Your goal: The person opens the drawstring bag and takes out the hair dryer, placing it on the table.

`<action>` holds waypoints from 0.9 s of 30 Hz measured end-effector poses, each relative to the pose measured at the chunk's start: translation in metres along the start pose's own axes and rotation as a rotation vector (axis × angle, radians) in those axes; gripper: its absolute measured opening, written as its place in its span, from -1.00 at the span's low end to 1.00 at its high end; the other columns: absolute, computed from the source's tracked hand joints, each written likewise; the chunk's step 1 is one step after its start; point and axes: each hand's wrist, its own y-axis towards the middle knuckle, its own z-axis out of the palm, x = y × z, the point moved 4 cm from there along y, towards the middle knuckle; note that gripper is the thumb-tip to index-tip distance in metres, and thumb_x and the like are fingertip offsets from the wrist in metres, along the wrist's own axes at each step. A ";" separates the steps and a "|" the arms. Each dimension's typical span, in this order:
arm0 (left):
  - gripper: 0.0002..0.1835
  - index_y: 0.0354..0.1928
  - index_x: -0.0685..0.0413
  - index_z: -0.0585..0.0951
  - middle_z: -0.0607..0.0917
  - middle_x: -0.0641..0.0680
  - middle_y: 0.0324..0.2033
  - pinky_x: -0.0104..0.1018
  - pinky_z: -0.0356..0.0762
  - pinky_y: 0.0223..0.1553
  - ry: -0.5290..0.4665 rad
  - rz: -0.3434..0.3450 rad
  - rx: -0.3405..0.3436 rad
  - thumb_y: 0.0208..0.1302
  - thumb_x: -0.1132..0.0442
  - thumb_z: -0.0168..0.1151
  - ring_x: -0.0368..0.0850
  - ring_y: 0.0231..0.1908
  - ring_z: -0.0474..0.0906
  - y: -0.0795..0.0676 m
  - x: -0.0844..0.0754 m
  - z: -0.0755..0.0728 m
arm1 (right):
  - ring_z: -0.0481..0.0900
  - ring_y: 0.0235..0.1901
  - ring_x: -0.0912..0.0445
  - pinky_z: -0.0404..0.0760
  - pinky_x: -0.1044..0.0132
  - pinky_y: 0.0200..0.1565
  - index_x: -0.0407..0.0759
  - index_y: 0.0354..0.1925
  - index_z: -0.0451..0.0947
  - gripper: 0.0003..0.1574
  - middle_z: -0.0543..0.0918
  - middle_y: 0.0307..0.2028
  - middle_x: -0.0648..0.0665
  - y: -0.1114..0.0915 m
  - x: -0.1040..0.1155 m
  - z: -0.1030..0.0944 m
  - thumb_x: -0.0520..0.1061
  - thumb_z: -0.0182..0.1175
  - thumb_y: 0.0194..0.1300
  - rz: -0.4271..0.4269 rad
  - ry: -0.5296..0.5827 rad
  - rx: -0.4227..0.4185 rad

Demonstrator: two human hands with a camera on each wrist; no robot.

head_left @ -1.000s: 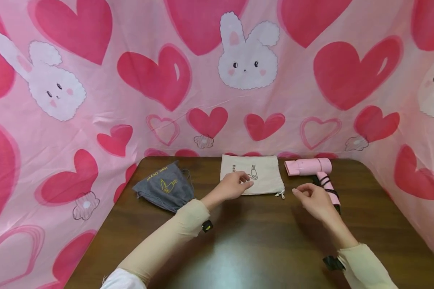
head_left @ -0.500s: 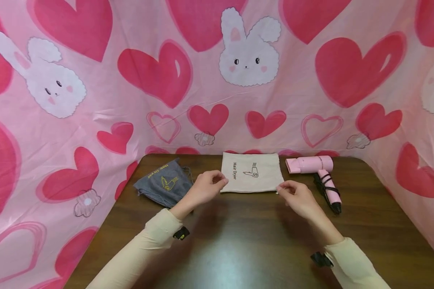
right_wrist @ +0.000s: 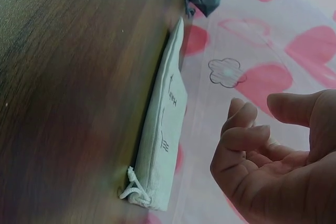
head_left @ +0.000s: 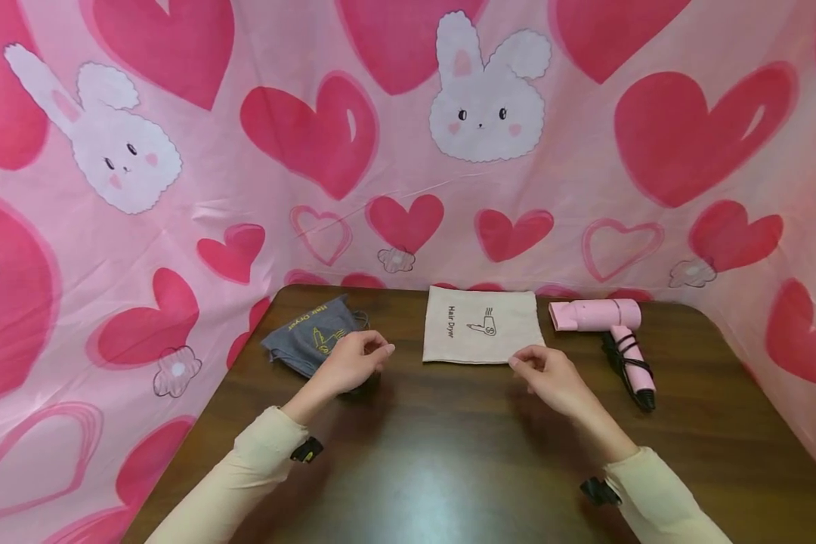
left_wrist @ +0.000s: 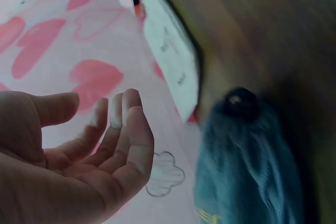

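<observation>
Above the front edge of a dark grey drawstring bag (head_left: 309,332) hovers my left hand (head_left: 350,363), its fingers relaxed and holding nothing; the left wrist view shows a gap between thumb and fingers. The grey bag looks bulged and has yellow print. A flat cream drawstring bag (head_left: 483,325), printed "Hair Dryer", lies at the back middle. My right hand (head_left: 551,381) hangs near its front right corner, fingers loosely bent. In the right wrist view that hand (right_wrist: 278,156) is apart from the cream bag, whose white cord (right_wrist: 135,190) shows at one end.
A pink hair dryer (head_left: 597,315) lies at the back right, with its black cord (head_left: 629,359) wound about the handle. Everything rests on a dark wooden table (head_left: 435,468). A pink cloth (head_left: 408,174) with hearts and rabbits hangs around the table.
My left hand has moved left, from over the cream bag to the grey bag. My right hand has moved left from the hair dryer to the cream bag's corner. The view has shifted slightly.
</observation>
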 end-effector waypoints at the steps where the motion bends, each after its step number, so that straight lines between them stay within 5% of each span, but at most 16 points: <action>1: -0.81 -0.20 0.09 0.71 0.71 0.03 -0.47 -0.21 0.49 -0.33 0.007 -0.005 -0.002 0.55 0.13 0.28 -0.03 -0.37 0.68 -0.002 0.002 -0.002 | 0.60 -0.48 -0.01 0.58 0.22 -0.38 -0.36 -0.01 0.65 -0.69 0.68 -0.32 -0.22 0.001 0.000 0.001 -0.09 0.26 0.53 -0.001 -0.001 0.004; 13: -0.74 -0.35 0.15 0.72 0.71 0.04 -0.53 -0.22 0.53 -0.40 0.016 -0.062 -0.077 0.52 0.17 0.30 -0.10 -0.49 0.67 -0.027 0.033 -0.007 | 0.61 -0.45 0.00 0.60 0.22 -0.34 -0.41 0.01 0.65 -0.66 0.72 -0.27 -0.24 0.007 0.008 0.024 -0.10 0.26 0.53 0.007 0.041 0.053; 22: -0.73 -0.36 0.18 0.74 0.71 0.13 -0.54 -0.25 0.60 -0.54 -0.025 -0.226 -0.178 0.49 0.16 0.33 -0.09 -0.59 0.64 -0.044 0.059 -0.014 | 0.60 -0.45 0.01 0.61 0.20 -0.33 -0.39 0.00 0.66 -0.66 0.74 -0.23 -0.28 0.006 0.003 0.026 -0.09 0.23 0.55 0.030 0.032 0.083; 27: -0.69 -0.36 0.22 0.74 0.71 0.07 -0.58 -0.28 0.59 -0.57 -0.032 -0.294 -0.168 0.51 0.14 0.31 -0.07 -0.60 0.66 -0.052 0.074 -0.015 | 0.59 -0.45 0.00 0.60 0.17 -0.31 -0.38 0.01 0.65 -0.64 0.74 -0.23 -0.29 0.004 -0.001 0.025 -0.07 0.24 0.55 0.047 0.022 0.084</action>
